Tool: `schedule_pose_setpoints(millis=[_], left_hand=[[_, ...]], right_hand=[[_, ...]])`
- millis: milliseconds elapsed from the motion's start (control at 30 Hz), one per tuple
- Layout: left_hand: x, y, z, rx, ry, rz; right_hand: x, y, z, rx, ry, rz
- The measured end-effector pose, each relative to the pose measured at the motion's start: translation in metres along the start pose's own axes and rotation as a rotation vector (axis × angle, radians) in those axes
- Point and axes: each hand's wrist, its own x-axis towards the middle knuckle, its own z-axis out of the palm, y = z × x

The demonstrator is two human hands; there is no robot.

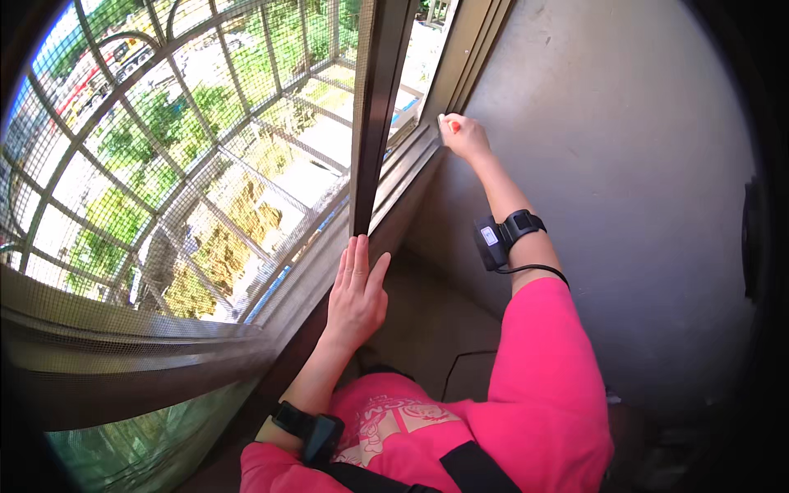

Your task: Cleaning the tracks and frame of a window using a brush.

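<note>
A sliding window screen with a dark metal upright [383, 117] stands before me. My left hand [357, 302] rests its outstretched fingertips on that upright near its foot, thumb apart, gripping nothing. Farther off, my right hand [463, 134] is closed in a fist around a small tool, whose orange handle end [455, 126] shows by the thumb. The fist is against the inner side of the metal window frame [457, 55], just above the corner with the sill track [410, 154]. Most of the tool is hidden by my fingers.
Beyond the mesh, a barred metal window cage [166, 52] bulges outward, with plants behind it. A smooth grey wall [592, 142] adjoins the frame on the right. Below the sill lies a shadowed floor [450, 314]. A green translucent sheet [154, 437] is at lower left.
</note>
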Motion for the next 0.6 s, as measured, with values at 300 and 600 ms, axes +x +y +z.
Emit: schedule_pose_setpoints(millis=[300, 600], left_hand=[[0.001, -0.006, 0.008, 0.119, -0.093, -0.047], [-0.002, -0.005, 0.018, 0.216, -0.12, -0.067]], right_hand=[[0.008, -0.01, -0.02, 0.294, 0.192, -0.07], [0.001, 0.004, -0.012, 0.121, 0.29, 0.008]])
